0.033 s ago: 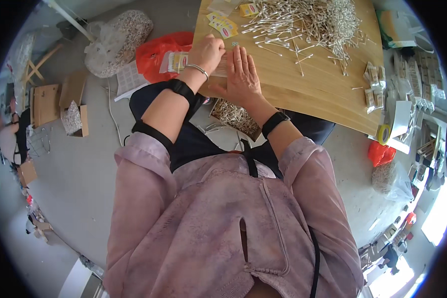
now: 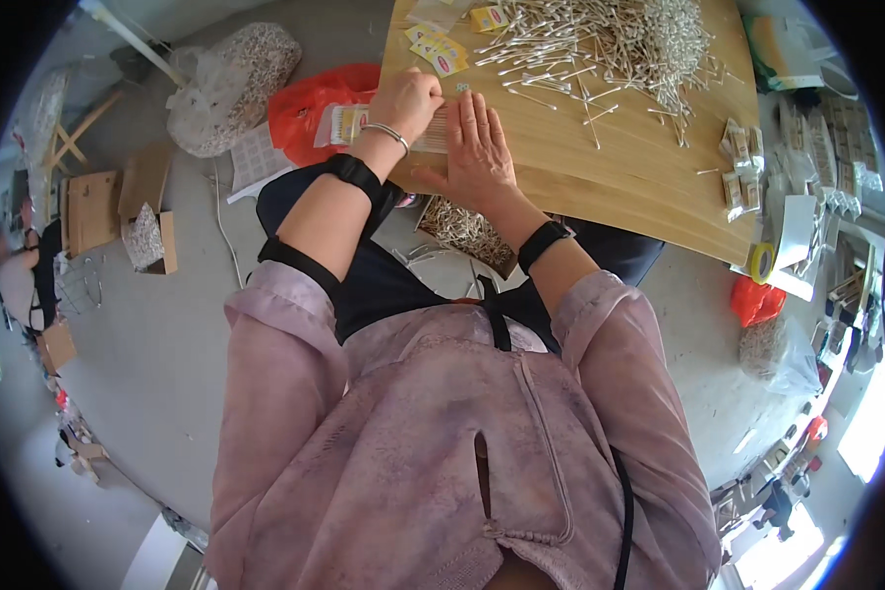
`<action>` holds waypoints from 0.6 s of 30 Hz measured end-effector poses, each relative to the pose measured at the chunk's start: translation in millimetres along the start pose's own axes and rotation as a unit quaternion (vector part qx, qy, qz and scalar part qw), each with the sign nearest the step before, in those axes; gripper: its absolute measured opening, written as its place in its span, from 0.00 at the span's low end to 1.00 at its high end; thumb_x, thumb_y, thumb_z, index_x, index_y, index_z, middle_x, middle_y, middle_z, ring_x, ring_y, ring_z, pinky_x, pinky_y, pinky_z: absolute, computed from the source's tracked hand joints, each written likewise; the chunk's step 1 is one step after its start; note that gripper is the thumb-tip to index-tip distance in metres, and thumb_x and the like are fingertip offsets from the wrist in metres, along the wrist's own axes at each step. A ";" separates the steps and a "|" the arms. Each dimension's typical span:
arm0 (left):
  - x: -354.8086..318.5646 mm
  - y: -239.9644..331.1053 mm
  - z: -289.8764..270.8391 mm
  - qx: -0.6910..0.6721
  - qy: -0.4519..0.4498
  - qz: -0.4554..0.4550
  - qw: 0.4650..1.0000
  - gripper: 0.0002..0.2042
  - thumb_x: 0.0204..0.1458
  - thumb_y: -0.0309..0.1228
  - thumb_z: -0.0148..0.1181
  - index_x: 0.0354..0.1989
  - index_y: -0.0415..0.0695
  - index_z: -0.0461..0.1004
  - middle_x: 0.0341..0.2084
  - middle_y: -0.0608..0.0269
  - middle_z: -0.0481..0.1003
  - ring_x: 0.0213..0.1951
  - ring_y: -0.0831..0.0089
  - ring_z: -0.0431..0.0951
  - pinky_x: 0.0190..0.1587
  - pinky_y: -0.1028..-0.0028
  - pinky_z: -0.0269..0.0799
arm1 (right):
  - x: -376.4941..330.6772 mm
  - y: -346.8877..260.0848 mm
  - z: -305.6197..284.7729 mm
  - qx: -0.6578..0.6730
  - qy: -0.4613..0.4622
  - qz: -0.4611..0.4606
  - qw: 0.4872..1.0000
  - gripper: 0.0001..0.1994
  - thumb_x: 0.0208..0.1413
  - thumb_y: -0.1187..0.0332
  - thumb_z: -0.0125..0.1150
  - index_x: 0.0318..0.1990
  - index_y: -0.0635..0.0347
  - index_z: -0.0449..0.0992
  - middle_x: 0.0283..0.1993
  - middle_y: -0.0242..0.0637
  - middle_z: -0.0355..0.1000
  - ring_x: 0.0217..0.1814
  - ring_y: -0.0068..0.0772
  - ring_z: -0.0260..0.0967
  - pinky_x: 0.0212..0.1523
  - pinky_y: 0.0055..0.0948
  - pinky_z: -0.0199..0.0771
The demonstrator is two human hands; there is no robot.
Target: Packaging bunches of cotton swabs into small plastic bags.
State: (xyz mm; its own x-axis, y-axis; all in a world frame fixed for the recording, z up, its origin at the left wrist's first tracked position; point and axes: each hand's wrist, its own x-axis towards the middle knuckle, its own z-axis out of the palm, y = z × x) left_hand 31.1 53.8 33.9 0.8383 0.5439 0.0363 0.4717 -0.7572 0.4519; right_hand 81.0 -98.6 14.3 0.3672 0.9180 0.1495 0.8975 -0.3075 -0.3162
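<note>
The left hand (image 2: 405, 98) is curling into a loose fist over a small clear packet of cotton swabs (image 2: 433, 128) at the near edge of the wooden board (image 2: 610, 187), fingers closing on the packet's left end as if pinching it shut. The right hand (image 2: 477, 138) is lying flat and spread beside it, palm down, pressing on the packet's right part; it is gripping nothing, and seems to be serving to hold the swabs level and aligned while the other hand works the end. The two hands are touching or nearly so over the packet, so its middle is hidden.

Just left of the hands, overhanging the board's near left corner, another filled clear packet (image 2: 339, 123) is resting on a red plastic bag (image 2: 310, 103). Toward the far left corner of the board, small yellow labels (image 2: 441, 49) are lying loose, near at hand. Across the far edge and centre, a large heap of loose cotton swabs (image 2: 619, 39) is spreading out, with stray ones trailing toward the hands. Along the board's right edge, a few small filled packets (image 2: 739, 177) are sitting apart from the heap.

Below the near edge, by the person's knees, an open box (image 2: 467, 231) is holding what looks like more swabs. On the floor to the left, a clear sack (image 2: 231, 84) is bulging with pale contents, too small to tell what.
</note>
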 end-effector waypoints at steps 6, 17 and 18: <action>22.3 -6.8 -8.0 0.042 -0.132 0.154 0.978 0.05 0.49 0.29 0.56 0.27 0.41 0.70 0.30 0.57 0.71 0.36 0.56 0.74 0.37 0.62 0.71 | -3.0 2.3 -0.3 0.001 -0.001 -0.005 1.000 0.51 0.46 0.34 0.51 0.65 0.73 0.47 0.70 0.54 0.42 0.74 0.48 0.33 0.71 0.42 0.32; -47.7 10.5 16.4 -0.199 0.104 0.058 0.973 0.15 0.58 0.26 0.45 0.53 0.38 0.66 0.51 0.45 0.68 0.51 0.50 0.69 0.53 0.62 0.66 | -4.6 0.8 9.2 0.012 0.002 0.008 1.000 0.48 0.49 0.37 0.47 0.65 0.71 0.48 0.70 0.53 0.41 0.74 0.47 0.32 0.71 0.41 0.29; -58.1 15.5 21.3 -0.232 0.101 0.043 0.967 0.16 0.59 0.27 0.44 0.55 0.37 0.64 0.53 0.43 0.66 0.55 0.49 0.67 0.56 0.62 0.63 | -3.8 1.7 9.8 -0.026 -0.004 0.013 1.000 0.45 0.51 0.40 0.47 0.65 0.71 0.48 0.70 0.53 0.42 0.74 0.48 0.33 0.71 0.40 0.29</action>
State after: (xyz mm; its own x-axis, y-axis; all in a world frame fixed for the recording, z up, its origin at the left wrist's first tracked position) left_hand -4.5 2.7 19.8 0.7770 0.5806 0.2433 0.1903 -0.5851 0.7883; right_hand 78.7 -100.1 4.0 0.3894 0.9113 0.1338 0.8991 -0.3445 -0.2702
